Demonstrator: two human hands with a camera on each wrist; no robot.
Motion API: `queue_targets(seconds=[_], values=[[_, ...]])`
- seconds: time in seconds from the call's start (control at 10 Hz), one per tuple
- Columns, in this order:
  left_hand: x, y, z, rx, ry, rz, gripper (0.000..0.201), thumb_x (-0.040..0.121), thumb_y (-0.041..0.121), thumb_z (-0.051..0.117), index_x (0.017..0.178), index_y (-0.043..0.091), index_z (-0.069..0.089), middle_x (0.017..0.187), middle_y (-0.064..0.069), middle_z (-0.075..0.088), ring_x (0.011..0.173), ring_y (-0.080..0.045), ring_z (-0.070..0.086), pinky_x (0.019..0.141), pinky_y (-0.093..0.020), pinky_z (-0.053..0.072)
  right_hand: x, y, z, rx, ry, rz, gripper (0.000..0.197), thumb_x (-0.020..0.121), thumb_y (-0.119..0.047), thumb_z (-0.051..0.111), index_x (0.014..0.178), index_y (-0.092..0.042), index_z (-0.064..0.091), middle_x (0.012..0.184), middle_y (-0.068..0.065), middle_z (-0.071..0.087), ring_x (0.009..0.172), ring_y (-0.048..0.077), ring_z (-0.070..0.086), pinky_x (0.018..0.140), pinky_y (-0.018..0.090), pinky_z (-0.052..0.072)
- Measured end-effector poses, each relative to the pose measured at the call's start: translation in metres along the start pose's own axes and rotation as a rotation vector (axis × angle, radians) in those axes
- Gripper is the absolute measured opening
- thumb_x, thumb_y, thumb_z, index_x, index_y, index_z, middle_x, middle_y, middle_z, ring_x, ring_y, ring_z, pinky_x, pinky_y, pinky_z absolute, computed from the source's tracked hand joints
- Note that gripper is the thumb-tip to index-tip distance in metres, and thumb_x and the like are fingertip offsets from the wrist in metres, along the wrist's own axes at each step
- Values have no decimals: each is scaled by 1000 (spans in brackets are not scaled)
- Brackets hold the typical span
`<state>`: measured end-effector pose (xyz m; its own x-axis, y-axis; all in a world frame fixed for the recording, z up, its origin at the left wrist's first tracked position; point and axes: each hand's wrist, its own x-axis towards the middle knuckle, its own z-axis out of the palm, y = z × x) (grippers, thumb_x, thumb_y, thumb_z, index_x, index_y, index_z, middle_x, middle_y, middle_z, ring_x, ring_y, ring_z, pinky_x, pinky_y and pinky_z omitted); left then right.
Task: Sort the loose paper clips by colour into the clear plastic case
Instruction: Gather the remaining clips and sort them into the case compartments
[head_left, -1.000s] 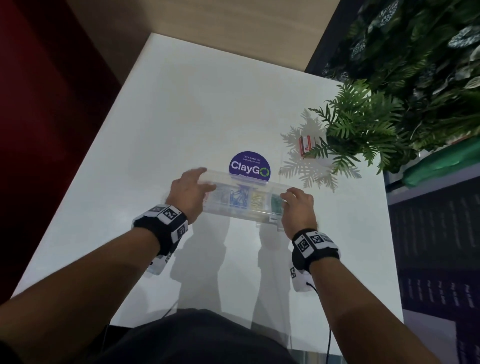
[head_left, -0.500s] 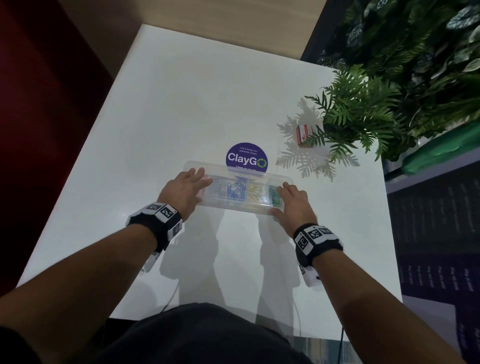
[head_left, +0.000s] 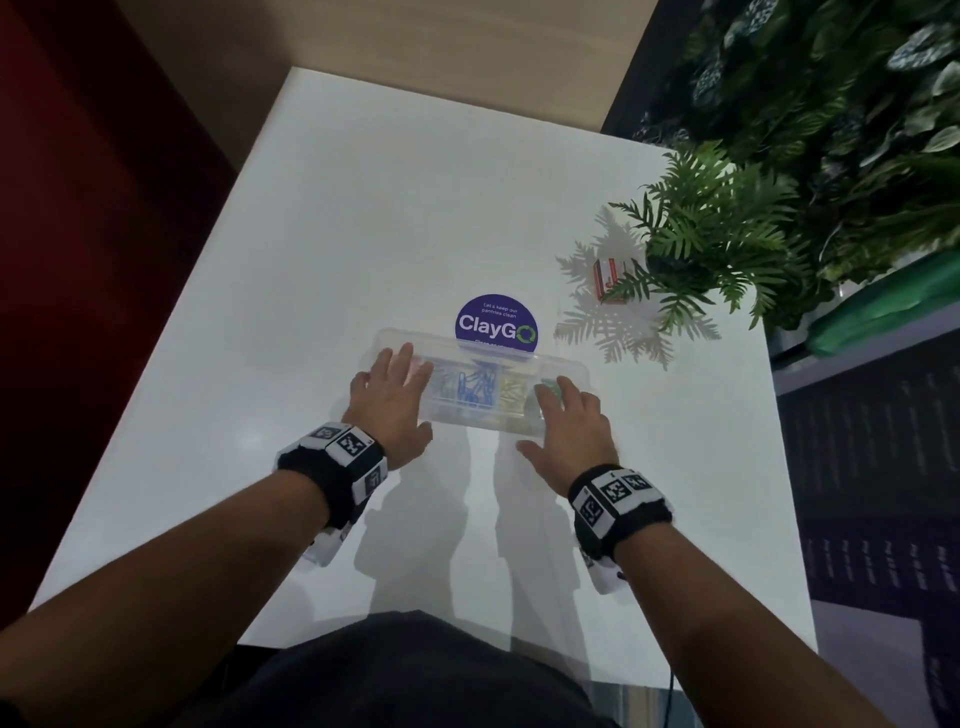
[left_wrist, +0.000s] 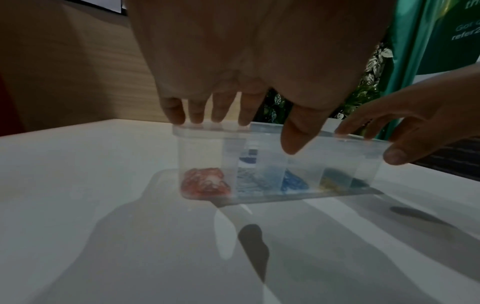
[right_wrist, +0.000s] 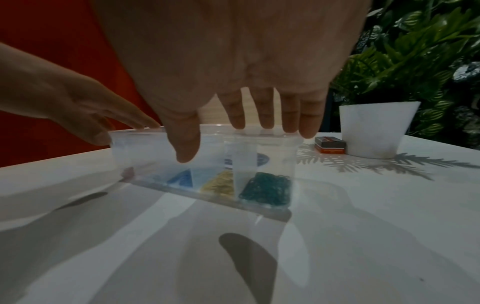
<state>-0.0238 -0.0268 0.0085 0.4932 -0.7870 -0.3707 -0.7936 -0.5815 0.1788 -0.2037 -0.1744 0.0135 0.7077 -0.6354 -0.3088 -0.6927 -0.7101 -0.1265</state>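
Observation:
The clear plastic case lies flat on the white table with its lid down. Its compartments hold red clips, blue clips, yellow clips and green clips. My left hand rests on the lid's left end with straight fingers, its thumb hanging in front of the case wall. My right hand presses the lid's right end the same way, with its fingers flat above the green compartment. Neither hand holds a clip. I see no loose clips on the table.
A round purple ClayGo sticker lies just behind the case. A fern in a white pot stands at the back right, with a small red box beside it. A dark red wall runs along the table's left side.
One second ago both hands gripped the case by its ends. They have since slid onto its top, and the case has come a little nearer to me on the table.

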Motion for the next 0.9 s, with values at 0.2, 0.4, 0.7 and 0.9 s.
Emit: queue_targets(seconds=[0.2,0.4,0.7,0.9], values=[[29,13,-14,-10,-156,-18,76,91,37,49,150,42,0,156,-15,-24,143,-38,-21,117,-51,-5,25,1,-9,48,-42,32,76,87,-45,58,147,-20,19,158,6,12,138,32,20,114,42,25],[62,18,-31,30,-185,-28,81,90,36,52,149,43,-3,156,-15,-25,143,-39,-21,117,-51,-4,58,4,-19,89,-83,77,81,86,-40,61,149,-22,14,159,5,3,143,34,9,117,45,21],[76,17,-43,-2,-128,-39,78,88,33,53,150,42,6,159,-12,-14,145,-36,-13,118,-52,0,74,3,-40,162,-140,118,78,84,-47,61,147,-22,21,159,6,6,144,34,11,114,48,26],[51,11,-59,-250,88,-27,65,90,25,54,149,26,27,160,-10,7,147,-29,8,119,-43,9,57,-16,-65,274,15,103,56,86,-43,59,132,-14,45,138,12,43,124,31,42,98,39,40]])
